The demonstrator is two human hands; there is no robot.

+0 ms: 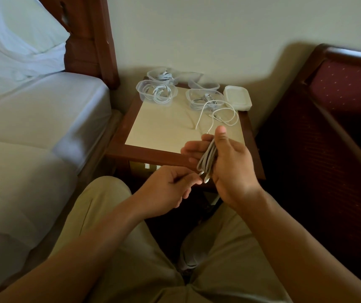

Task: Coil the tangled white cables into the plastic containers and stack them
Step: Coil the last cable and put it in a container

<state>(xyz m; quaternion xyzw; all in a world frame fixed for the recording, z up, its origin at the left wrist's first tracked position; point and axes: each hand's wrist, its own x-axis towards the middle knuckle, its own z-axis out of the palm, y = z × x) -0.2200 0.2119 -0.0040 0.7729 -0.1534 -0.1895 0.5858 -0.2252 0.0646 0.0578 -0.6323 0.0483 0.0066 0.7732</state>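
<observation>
My right hand grips a bundle of looped white cable above the front edge of the bedside table. My left hand pinches the cable's loose end near its plug, just below the bundle. The rest of that cable trails back across the tabletop in loose loops. Three clear plastic containers hold coiled white cables: one at the back left, one behind it, one at the right. Another clear container stands at the back.
A stack of white lids sits at the table's back right corner. A bed with white sheets lies to the left. A dark red upholstered chair stands to the right. My legs in beige trousers are below.
</observation>
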